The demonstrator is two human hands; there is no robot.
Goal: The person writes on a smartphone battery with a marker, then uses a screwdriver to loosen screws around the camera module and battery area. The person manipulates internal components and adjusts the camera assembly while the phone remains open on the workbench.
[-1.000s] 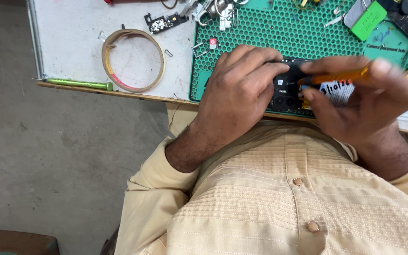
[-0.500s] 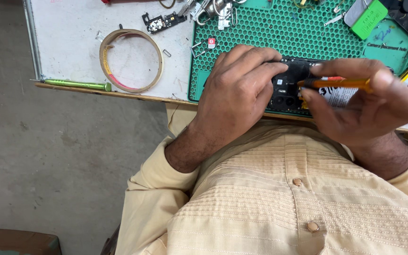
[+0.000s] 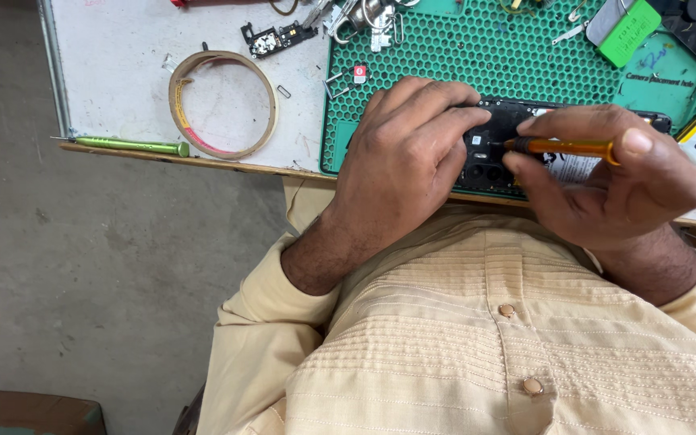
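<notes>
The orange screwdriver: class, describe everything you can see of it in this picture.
The orange screwdriver is slim, with a glossy orange handle that looks like plastic and a dark collar near its tip. It lies almost level, tip pointing left onto the opened black phone. The right hand pinches it, thumb capping its rear end; the left hand steadies the phone.

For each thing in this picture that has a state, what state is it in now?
Phone: opened, back cover off, lying flat on the green mat.
Orange screwdriver: held in the right hand, tip on the phone's inside.
Left hand: pressed on the phone.
Green screwdriver: lying unused at the table edge.
Tape roll: lying flat.
</notes>
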